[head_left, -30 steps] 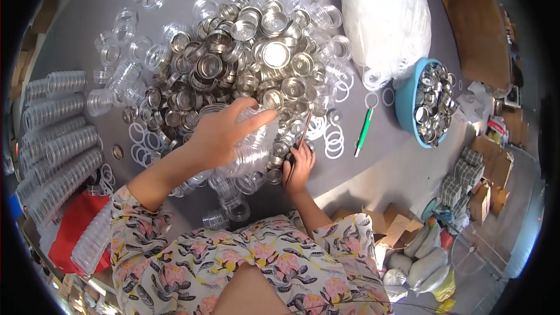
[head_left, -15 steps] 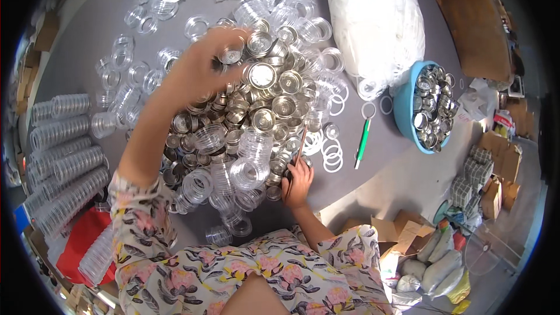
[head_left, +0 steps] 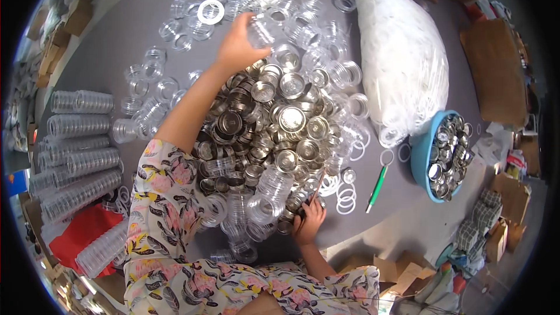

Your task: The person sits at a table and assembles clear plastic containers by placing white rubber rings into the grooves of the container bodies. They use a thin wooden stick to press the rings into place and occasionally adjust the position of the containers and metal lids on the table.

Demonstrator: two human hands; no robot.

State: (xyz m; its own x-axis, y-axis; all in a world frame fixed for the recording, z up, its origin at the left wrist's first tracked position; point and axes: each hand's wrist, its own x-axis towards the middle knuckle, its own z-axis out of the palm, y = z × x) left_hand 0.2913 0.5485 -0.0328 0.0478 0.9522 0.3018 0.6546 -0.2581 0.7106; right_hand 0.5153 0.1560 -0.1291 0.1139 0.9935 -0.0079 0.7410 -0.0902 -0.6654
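Note:
My left hand [head_left: 240, 46] reaches over the far side of the heap, its fingers closed round a clear plastic ring-shaped piece [head_left: 260, 32]. Below it spreads a large pile of shiny metal lids [head_left: 291, 119], mixed with ribbed clear plastic rings [head_left: 274, 189]. At the pile's near right edge my right hand [head_left: 310, 223] is closed on a thin brown stick-like tool [head_left: 318, 185]. A dark part shows at its palm, and its exact kind is hard to make out. White flat rings [head_left: 346, 200] lie just right of that hand.
Stacked clear rings [head_left: 87, 125] line the left side, near a red cloth [head_left: 81, 239]. A big white bag [head_left: 402, 58] stands at the far right. Beside it are a blue basin [head_left: 421, 160] full of metal lids and a green-handled tool [head_left: 378, 189]. Cardboard boxes [head_left: 396, 271] sit below the table edge.
My left hand has moved farther away, from above the metal lids to the clear rings, and now grips one. My right hand stays at the pile's near edge. The whole view has shifted.

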